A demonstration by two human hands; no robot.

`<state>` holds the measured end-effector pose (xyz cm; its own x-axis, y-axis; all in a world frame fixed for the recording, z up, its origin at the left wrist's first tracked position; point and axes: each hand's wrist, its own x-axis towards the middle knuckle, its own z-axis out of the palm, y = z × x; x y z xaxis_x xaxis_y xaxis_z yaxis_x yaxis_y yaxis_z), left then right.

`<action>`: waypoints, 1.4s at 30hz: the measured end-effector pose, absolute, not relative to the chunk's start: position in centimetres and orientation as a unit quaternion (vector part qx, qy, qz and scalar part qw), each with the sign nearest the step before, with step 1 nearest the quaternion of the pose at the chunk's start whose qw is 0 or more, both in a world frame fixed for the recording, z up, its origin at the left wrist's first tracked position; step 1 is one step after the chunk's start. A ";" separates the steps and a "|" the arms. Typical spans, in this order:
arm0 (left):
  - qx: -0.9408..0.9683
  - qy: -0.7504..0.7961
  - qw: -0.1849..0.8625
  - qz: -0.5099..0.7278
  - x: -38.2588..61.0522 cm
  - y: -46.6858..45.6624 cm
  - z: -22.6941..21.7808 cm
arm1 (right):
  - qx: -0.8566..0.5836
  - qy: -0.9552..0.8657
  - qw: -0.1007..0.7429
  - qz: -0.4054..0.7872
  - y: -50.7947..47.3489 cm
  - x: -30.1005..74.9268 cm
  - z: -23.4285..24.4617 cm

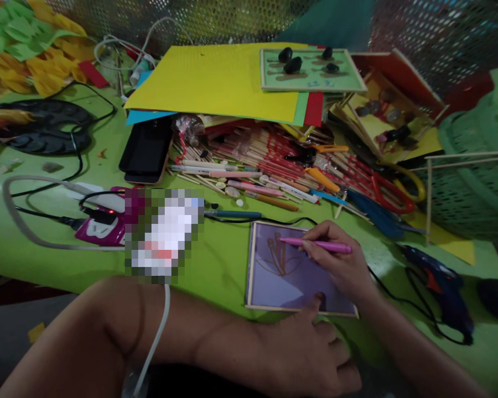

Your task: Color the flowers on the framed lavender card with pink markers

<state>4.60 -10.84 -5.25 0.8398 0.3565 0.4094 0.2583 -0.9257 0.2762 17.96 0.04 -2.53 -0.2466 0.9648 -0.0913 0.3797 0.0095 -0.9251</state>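
Left hand (pixel 307 348), loosely spread and empty, touches the purple panel (pixel 290 297); right hand (pixel 336 262) pinches a pink marker (pixel 337 246).

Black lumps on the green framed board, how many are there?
4 on the green framed board: an upper-left lump, a lower-left lump, an upper-right lump and a lower-right lump. None looks hidden.

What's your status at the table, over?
Right hand holding pink pen at drawing. Left hand touching purple panel. Glue gun to its right, not blocking.
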 end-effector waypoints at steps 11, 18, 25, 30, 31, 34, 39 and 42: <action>0.952 0.161 0.092 0.242 4.8 -11.0 -5.7 | -0.527 -0.644 0.311 0.460 0.1 18.0 -2.8; 0.954 0.161 0.099 0.234 4.7 -10.9 -5.6 | -0.524 -0.646 0.313 0.459 0.0 18.0 -2.7; 0.954 0.159 0.088 0.240 4.6 -10.9 -5.6 | -0.531 -0.639 0.310 0.462 0.1 17.9 -2.6; 0.951 0.165 0.092 0.245 4.8 -11.0 -5.7 | -0.529 -0.630 0.326 0.465 0.1 18.0 -3.0; 0.952 0.165 0.089 0.241 4.8 -11.0 -5.7 | -0.528 -0.628 0.329 0.467 0.1 18.0 -3.0; 0.954 0.166 0.087 0.234 4.7 -11.0 -5.6 | -0.530 -0.626 0.333 0.464 0.0 18.0 -3.0; 0.956 0.160 0.091 0.228 4.6 -11.0 -5.6 | -0.537 -0.624 0.321 0.468 0.1 17.9 -2.8; 0.955 0.160 0.091 0.233 4.6 -11.0 -5.6 | -0.530 -0.642 0.314 0.456 0.1 18.0 -2.7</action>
<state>4.60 -10.97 -5.56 0.8403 0.3479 0.4157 0.2630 -0.9322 0.2485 17.95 0.10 -2.75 -0.2416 0.9670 -0.0806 0.3945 0.0220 -0.9186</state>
